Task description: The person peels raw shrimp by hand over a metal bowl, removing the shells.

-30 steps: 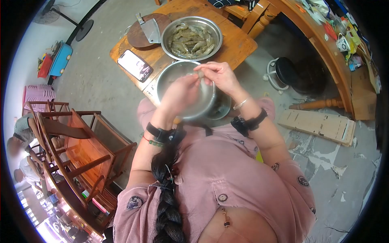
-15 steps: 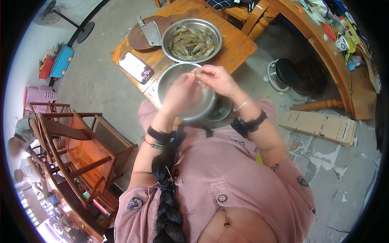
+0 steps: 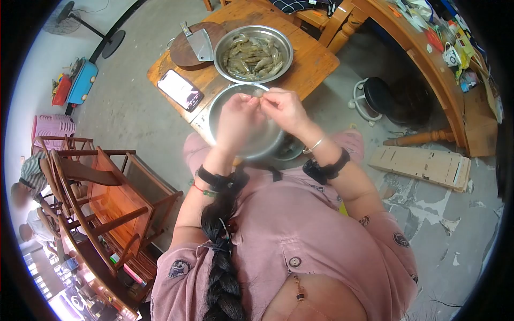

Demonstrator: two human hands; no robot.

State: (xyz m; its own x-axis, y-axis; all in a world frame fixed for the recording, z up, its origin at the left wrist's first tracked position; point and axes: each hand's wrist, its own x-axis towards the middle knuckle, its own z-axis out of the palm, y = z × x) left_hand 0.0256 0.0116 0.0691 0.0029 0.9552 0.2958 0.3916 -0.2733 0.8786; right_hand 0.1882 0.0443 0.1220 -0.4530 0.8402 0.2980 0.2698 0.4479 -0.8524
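Both hands meet above the far part of a steel basin set near my lap. Pinched between their fingertips is a small greyish, translucent shrimp, mostly covered by the fingers. My left hand is closed on it from the left, its back smeared by motion. From the right, my right hand grips it with thumb and fingers. Just beyond them stands a steel bowl heaped with whole raw shrimp.
A cleaver lies on a round chopping board beside the bowl. A lit phone rests on the wooden table. Another basin sits lower right. A black stool and flat carton stand right.
My right hand has turned slightly and come in closer to the left, its fingers more bent around the shrimp. The left hand stays near the same spot, still blurred.
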